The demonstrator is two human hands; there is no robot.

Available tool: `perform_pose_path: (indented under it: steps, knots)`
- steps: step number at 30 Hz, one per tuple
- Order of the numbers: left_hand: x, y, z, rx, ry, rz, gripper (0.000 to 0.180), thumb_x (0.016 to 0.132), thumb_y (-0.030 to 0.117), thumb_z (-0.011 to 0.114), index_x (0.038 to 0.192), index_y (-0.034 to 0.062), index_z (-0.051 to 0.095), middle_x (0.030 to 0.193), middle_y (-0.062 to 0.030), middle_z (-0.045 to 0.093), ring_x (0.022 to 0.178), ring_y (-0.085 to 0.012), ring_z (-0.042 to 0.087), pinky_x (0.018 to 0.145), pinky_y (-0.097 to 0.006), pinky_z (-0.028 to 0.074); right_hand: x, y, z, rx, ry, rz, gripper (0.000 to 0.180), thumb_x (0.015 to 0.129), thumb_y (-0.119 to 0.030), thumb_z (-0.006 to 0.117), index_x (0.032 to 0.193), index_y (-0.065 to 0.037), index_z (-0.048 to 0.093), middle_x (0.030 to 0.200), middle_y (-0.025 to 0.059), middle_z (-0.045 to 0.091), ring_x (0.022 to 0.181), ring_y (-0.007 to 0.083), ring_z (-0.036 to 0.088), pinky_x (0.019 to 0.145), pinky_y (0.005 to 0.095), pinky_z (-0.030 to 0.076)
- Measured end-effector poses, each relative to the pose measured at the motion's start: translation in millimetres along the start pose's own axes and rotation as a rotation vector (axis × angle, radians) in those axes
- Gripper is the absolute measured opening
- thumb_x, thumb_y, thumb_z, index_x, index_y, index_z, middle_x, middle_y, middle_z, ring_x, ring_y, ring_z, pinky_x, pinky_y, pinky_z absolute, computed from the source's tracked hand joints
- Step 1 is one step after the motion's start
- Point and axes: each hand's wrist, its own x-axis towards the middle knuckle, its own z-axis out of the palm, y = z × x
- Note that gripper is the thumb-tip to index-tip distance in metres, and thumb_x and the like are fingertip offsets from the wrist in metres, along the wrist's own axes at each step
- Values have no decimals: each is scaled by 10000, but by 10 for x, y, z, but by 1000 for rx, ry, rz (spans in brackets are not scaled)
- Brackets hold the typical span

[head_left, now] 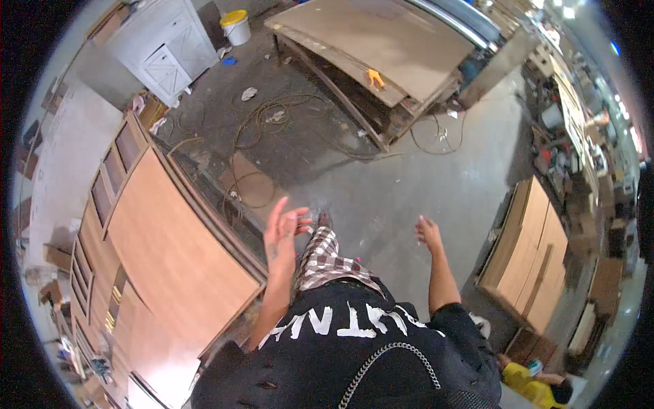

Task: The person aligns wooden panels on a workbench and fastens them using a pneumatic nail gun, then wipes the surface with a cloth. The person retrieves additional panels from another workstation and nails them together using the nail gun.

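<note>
My left hand (pixel 285 221) is raised in front of me, fingers spread and holding nothing. The nearest thing to it is a stack of wooden door panels (pixel 177 211) on the left, which it does not touch. Out to the right, my right hand (pixel 428 232) hangs over the grey floor (pixel 381 198) with its fingers loosely bent and apart. Nothing shows in it. Between the hands, one leg in checked trousers (pixel 320 255) is stepping on the floor.
Ahead stands a low table with a large brown board (pixel 381 41), an orange tool (pixel 375 78) on its edge. A long hose (pixel 238 136) loops across the floor. Cut boards (pixel 528 252) are stacked at right. A white bucket (pixel 236 31) and white cabinet (pixel 167 54) stand far left. A person in yellow (pixel 535 388) is lower right.
</note>
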Motion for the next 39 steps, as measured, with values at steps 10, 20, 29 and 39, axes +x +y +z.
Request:
perform_pose_path:
  steps: [10,20,29,39]
  knots:
    - [2271,504,-226,-150,573,225,391,931,318,522,1120,-24,547,987,-133,628,829,-185,604,755,-292,468,2038,-2332,1760,-38,-236,271,941,699,-748,539,1239,17,435,1105,213,578,969,312,579,799,509,457]
    - [4476,1348,-102,255,466,182,407,943,338,490,1086,-37,550,969,-142,628,851,-192,604,778,-294,479,4051,-4178,3293,571,-387,294,905,657,-757,580,1032,58,461,773,143,601,693,282,611,699,464,518]
    - [7894,1379,973,323,1,86,424,936,326,502,1071,-74,536,913,-169,624,808,-219,603,758,-326,486,6186,-4891,3764,1123,69,373,600,753,-629,605,762,-48,456,504,26,397,430,163,432,544,340,515]
    - [11279,560,2423,325,-308,-436,410,930,352,511,1055,-36,554,884,-122,617,797,-187,604,730,-309,500,5810,-4265,3767,981,236,483,453,900,-444,512,795,-7,567,643,108,604,576,205,583,537,312,475]
